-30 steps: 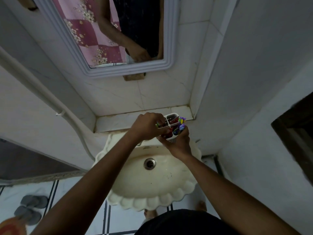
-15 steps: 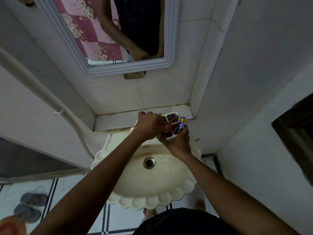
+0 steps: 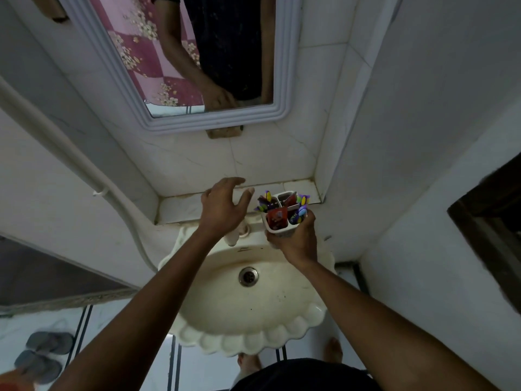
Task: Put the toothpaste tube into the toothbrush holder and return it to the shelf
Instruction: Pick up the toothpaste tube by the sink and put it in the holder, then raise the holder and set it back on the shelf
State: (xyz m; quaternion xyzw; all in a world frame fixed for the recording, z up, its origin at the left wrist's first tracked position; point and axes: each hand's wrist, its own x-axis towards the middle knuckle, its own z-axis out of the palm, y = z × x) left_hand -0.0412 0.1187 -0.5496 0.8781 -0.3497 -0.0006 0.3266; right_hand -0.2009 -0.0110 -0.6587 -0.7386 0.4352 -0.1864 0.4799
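My right hand grips a white toothbrush holder from below, upright, just in front of the right end of the tiled shelf. The red toothpaste tube stands in the holder's near compartment. Colourful toothbrushes poke out of the other compartments. My left hand hovers with fingers spread to the left of the holder, over the shelf's front edge, holding nothing.
A cream scalloped sink with a drain sits below the shelf, a tap under my left wrist. A framed mirror hangs above. A white pipe runs down the left wall. Grey slippers lie on the floor.
My left hand has let go of the tube and holder and drawn away to the left, fingers opening. The holder stays in my right hand, with the tube now inside it.
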